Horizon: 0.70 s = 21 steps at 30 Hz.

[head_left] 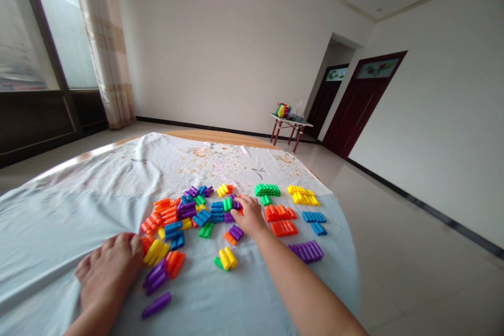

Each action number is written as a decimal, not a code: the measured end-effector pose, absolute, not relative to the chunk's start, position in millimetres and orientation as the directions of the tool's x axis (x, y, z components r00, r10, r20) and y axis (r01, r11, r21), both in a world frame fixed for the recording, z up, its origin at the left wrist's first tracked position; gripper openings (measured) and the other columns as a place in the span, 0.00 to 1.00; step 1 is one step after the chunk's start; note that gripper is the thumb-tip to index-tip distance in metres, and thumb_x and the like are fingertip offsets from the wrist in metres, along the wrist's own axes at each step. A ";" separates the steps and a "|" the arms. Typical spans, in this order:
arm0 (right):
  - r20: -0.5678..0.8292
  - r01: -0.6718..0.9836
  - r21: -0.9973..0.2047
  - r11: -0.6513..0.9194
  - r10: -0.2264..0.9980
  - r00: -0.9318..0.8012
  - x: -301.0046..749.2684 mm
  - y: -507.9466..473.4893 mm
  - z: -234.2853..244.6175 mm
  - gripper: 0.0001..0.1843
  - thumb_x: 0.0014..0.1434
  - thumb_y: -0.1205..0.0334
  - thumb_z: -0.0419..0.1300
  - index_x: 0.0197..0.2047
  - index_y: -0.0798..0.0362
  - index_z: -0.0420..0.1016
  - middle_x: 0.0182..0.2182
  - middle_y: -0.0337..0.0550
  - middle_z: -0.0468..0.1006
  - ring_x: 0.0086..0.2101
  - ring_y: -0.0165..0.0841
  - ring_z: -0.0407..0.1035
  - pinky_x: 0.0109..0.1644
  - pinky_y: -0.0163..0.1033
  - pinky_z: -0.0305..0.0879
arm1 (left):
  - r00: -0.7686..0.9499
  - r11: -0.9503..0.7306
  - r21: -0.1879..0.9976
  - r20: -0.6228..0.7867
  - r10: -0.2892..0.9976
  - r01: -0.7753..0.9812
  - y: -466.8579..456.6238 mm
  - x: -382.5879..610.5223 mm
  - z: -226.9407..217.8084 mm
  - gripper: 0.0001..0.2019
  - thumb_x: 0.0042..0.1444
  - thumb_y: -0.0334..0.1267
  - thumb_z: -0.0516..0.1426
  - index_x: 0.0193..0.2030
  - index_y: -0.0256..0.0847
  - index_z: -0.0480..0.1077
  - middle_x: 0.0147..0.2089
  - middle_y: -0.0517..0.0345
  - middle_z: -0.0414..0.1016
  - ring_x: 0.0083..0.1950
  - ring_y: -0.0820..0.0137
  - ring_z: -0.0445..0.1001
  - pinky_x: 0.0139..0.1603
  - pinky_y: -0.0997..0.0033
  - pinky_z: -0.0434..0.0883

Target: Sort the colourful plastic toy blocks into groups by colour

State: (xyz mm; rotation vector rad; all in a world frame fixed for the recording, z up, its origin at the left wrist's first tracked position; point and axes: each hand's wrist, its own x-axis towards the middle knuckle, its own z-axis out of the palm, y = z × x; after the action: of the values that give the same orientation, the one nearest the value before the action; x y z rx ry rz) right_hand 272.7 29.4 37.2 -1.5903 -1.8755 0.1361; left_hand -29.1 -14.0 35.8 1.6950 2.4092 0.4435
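A loose heap of coloured plastic tube blocks lies on a pale cloth over a round table. My right hand reaches into the heap's right edge, its fingers pinched on a purple piece. My left hand rests palm down on the cloth at the heap's near left, fingers curled loosely, beside yellow and purple pieces. To the right lie sorted rows: green, yellow, orange, blue and purple.
A single purple tube lies near the table's front. A small red-legged side table with coloured items stands by the far wall. Dark red doors are at the right, a window and curtain at the left.
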 end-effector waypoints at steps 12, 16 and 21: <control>0.149 0.895 -0.390 0.217 0.974 -0.171 259.1 43.5 37.0 0.30 0.48 0.41 0.59 0.53 0.44 0.69 0.53 0.45 0.69 0.53 0.45 0.59 0.54 0.51 0.55 | -0.356 0.306 0.361 0.079 0.931 0.881 -18.3 -27.1 40.1 0.25 0.55 0.51 0.38 0.45 0.39 0.68 0.50 0.40 0.69 0.54 0.51 0.64 0.56 0.54 0.53; 0.145 0.847 -0.408 0.340 0.940 -0.308 265.3 9.7 36.3 0.31 0.48 0.43 0.60 0.55 0.42 0.67 0.54 0.43 0.69 0.54 0.43 0.59 0.55 0.49 0.55 | -0.375 0.327 0.348 0.079 0.924 0.879 -16.2 -26.7 36.7 0.27 0.55 0.52 0.36 0.47 0.40 0.67 0.52 0.42 0.68 0.55 0.52 0.63 0.58 0.54 0.52; 0.160 0.751 -0.478 0.456 0.886 -0.435 274.9 -30.5 42.8 0.30 0.49 0.42 0.61 0.54 0.43 0.69 0.54 0.44 0.70 0.55 0.45 0.59 0.58 0.51 0.54 | -0.364 0.318 0.337 0.081 0.928 0.886 -14.1 -26.7 35.5 0.29 0.56 0.53 0.34 0.49 0.40 0.66 0.54 0.43 0.67 0.56 0.52 0.62 0.57 0.54 0.52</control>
State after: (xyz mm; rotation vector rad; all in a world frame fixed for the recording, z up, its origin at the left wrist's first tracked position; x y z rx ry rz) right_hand 274.9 -30.5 42.8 -1.3799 -2.3222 0.4770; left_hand -26.7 -14.1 35.5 1.6929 2.4444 0.4957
